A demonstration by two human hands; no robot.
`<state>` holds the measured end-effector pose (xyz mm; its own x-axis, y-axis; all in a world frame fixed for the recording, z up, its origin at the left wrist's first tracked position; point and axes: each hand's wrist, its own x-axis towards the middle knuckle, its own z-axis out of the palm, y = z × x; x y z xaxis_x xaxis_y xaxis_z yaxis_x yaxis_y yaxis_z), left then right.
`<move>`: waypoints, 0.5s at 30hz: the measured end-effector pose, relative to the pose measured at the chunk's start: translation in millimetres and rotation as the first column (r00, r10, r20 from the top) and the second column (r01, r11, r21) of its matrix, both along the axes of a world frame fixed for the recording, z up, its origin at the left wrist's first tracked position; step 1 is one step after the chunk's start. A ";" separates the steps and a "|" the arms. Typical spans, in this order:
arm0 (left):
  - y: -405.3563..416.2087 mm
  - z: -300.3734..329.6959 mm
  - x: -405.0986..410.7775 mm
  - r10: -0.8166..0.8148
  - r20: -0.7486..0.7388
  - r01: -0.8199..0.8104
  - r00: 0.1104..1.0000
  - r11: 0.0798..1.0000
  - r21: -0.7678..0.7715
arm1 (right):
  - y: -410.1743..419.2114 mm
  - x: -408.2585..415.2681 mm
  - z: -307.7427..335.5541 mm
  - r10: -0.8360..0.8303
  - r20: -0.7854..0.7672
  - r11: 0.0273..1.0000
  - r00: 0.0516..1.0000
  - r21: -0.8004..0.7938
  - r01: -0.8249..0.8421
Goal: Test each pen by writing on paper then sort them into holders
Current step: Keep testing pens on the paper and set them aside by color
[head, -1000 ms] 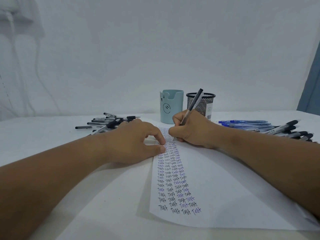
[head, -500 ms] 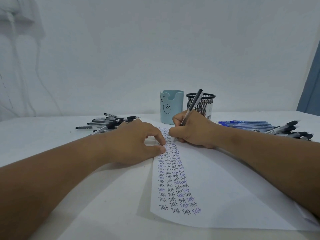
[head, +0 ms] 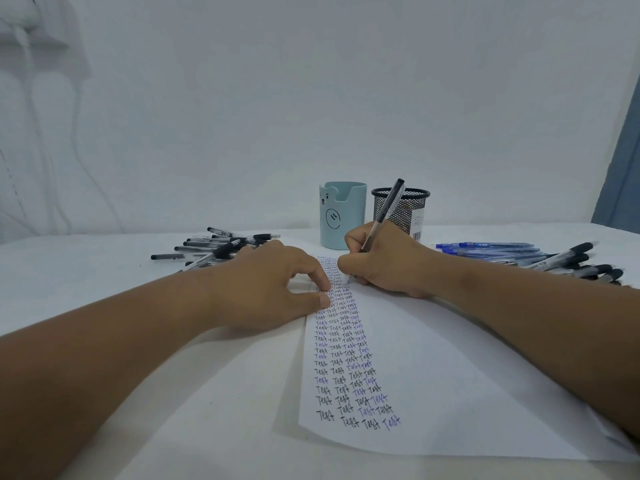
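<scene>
A white sheet of paper (head: 450,368) lies on the table, its left side filled with columns of the word "Test" in black and blue ink. My right hand (head: 384,263) grips a clear pen with a black cap (head: 388,209), tip down on the paper near the top of the columns. My left hand (head: 277,285) rests on the paper's left edge, fingertips pressing it flat. Behind the paper stand a light blue holder with a face (head: 341,214) and a black mesh holder (head: 405,211).
A pile of black-capped pens (head: 214,251) lies at the back left. At the back right lie several blue pens (head: 485,249) and, beside them, black-grip pens (head: 581,263). A white wall rises behind the table.
The pen in my right hand has shifted only slightly as it writes. My left hand has stayed on the paper's edge.
</scene>
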<state>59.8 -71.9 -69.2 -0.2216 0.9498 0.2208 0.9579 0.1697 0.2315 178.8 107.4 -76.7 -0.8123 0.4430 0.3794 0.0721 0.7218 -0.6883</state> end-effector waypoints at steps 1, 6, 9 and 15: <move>0.0 -0.1 0.3 0.000 0.000 0.000 1.000 1.000 0.001 | 0.2 -0.1 0.0 0.006 -0.001 1.000 1.000 0.006 -0.006; 0.3 0.0 1.3 0.006 0.005 -0.006 1.000 1.000 0.000 | -0.8 -0.3 1.5 0.003 0.015 0.997 1.000 0.083 -0.004; -1.0 0.0 2.1 0.010 0.030 -0.010 1.000 1.000 0.003 | -1.7 -1.4 -0.2 -0.021 -0.062 1.000 0.998 -0.010 0.020; -3.4 -0.5 1.4 0.030 0.068 -0.030 0.997 1.000 -0.001 | 3.9 4.3 12.4 -0.048 -0.208 0.997 0.977 -0.065 0.036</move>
<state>61.2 -75.3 -69.6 -0.2649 0.9424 0.2043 0.9344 0.1985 0.2959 183.2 111.3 -64.3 -0.6979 0.5024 0.5105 -0.0489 0.6777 -0.7337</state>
